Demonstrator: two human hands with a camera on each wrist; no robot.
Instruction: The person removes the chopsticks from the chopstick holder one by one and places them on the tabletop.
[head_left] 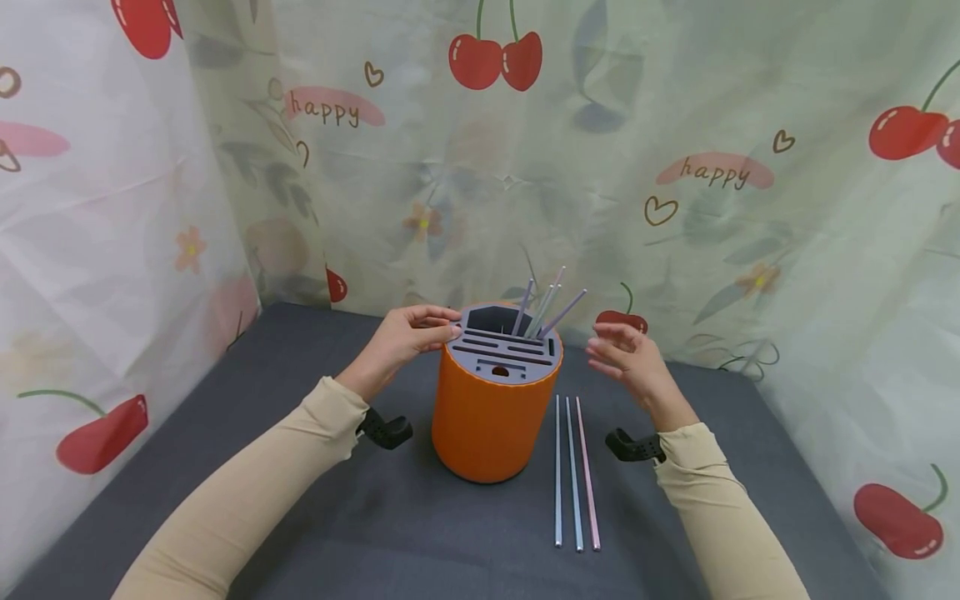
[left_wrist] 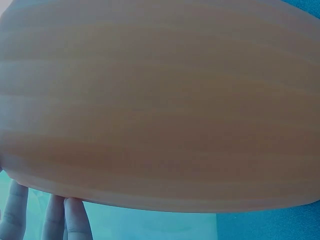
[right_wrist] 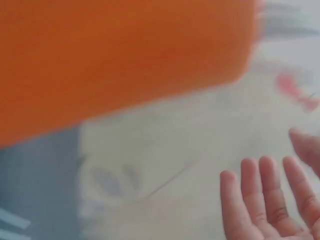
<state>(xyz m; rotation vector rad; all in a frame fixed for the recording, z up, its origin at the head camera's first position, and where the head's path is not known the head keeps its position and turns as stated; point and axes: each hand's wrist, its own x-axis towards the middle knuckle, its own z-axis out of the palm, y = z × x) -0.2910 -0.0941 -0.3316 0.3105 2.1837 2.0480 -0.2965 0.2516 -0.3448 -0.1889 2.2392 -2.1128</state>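
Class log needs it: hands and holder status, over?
Left hand touching slotted orange holder. Right hand raised, empty. Three thin sticks beside holder; no obstruction visible.

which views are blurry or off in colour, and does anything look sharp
Head view: holder and sticks fairly sharp, lighting soft; left wrist: blue-green cast, holder dulled to brown; right wrist: holder's edge and curtain blurred, right hand clearer.
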